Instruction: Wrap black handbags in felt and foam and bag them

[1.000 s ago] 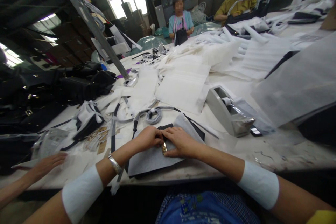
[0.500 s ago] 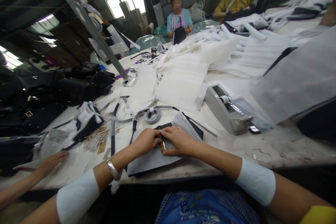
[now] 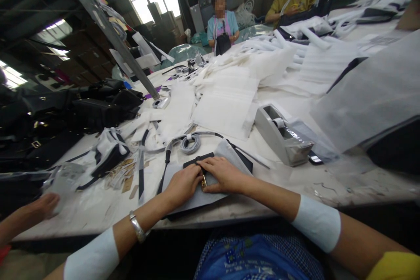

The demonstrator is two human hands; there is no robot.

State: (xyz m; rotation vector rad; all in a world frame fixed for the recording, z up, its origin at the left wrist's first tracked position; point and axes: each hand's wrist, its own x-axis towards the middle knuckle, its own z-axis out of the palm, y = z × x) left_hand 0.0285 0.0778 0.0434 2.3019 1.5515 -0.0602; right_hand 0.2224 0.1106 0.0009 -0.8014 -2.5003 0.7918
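Observation:
A black handbag point(image 3: 246, 162) lies at the table's near edge, partly covered by a pale grey-white sheet point(image 3: 200, 203). At its middle is a small gold clasp point(image 3: 204, 181). My left hand point(image 3: 184, 186) is closed, its fingertips pinching at a dark strap piece just above the clasp. From the other side my right hand point(image 3: 225, 176) curls over the bag, fingertips meeting the left ones and thumb beside the clasp. What the fingertips grip exactly is partly hidden. The bag's long strap point(image 3: 168, 151), partly wrapped, loops behind it.
A grey tape dispenser point(image 3: 284, 138) stands right of the bag, a tape roll point(image 3: 190, 143) behind it. White sheets point(image 3: 226, 100) are heaped mid-table. Black bags point(image 3: 95, 113) pile up left, near a metal post point(image 3: 114, 30). A co-worker's hand point(image 3: 47, 205) is at the left; two people work across the table.
My left hand has shifted slightly, its wrist lower, with more of the bag's dark upper edge showing. The co-worker's hand at the left has moved back leftward.

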